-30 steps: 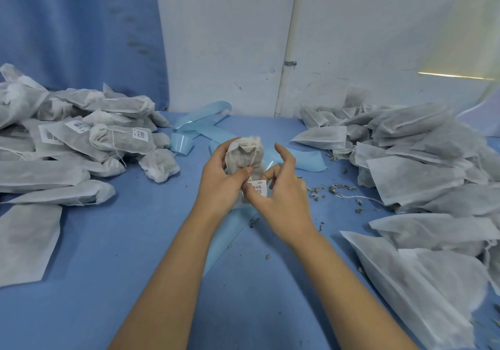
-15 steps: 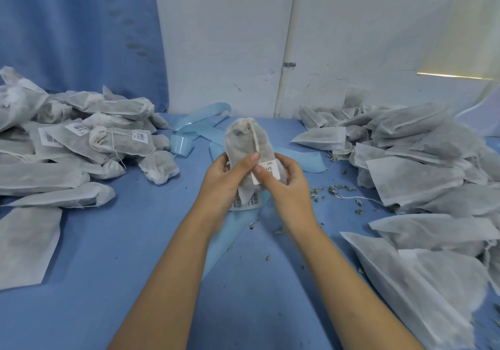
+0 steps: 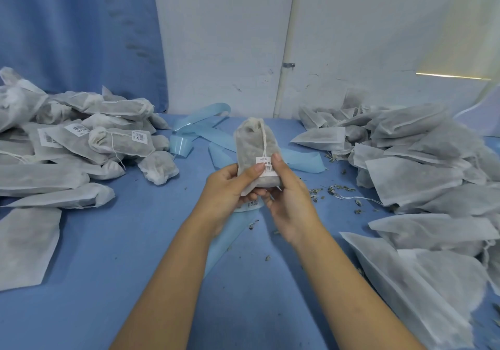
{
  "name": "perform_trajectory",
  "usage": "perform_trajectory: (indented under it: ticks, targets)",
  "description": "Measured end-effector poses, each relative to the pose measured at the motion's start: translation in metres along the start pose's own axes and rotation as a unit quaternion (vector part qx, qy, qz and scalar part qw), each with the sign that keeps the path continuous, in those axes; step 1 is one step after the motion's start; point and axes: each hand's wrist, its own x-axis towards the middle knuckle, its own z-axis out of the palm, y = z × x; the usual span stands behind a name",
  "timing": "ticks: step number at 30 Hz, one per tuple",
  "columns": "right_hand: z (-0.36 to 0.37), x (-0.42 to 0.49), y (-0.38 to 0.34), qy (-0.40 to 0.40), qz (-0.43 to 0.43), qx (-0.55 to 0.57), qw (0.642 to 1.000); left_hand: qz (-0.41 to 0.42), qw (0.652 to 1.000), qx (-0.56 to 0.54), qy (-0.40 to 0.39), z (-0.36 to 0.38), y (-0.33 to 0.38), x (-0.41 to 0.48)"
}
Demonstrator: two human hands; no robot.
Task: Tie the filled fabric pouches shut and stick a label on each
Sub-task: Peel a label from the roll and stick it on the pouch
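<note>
Label now on pouch (image 3: pixel 251 144).
Pouch raised from low between the hands to upright, tied neck up. Label (image 3: pixel 265 166), earlier pinched by the right hand (image 3: pixel 290 201) below it, now sits flat on its front under the right thumb.

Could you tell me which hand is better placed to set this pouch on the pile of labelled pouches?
Probably the left hand: it grips the pouch, and the labelled pile lies on its side; the right hand would cross over.
</note>
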Motion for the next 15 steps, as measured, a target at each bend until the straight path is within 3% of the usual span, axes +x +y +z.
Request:
perform_trajectory:
  ticks: [9,15]
  targets:
    - [0.0006,0.0013,-0.0034,-0.05,0.009,0.111,0.993,-0.011,0.995,-0.091,-0.03,-0.0044,0.0025,0.0003]
    - [-0.0006,0.0026,0.0001,0.006,-0.025,0.081,0.996,-0.028,0.998,-0.064,-0.004,-0.0061,0.0039,0.0008]
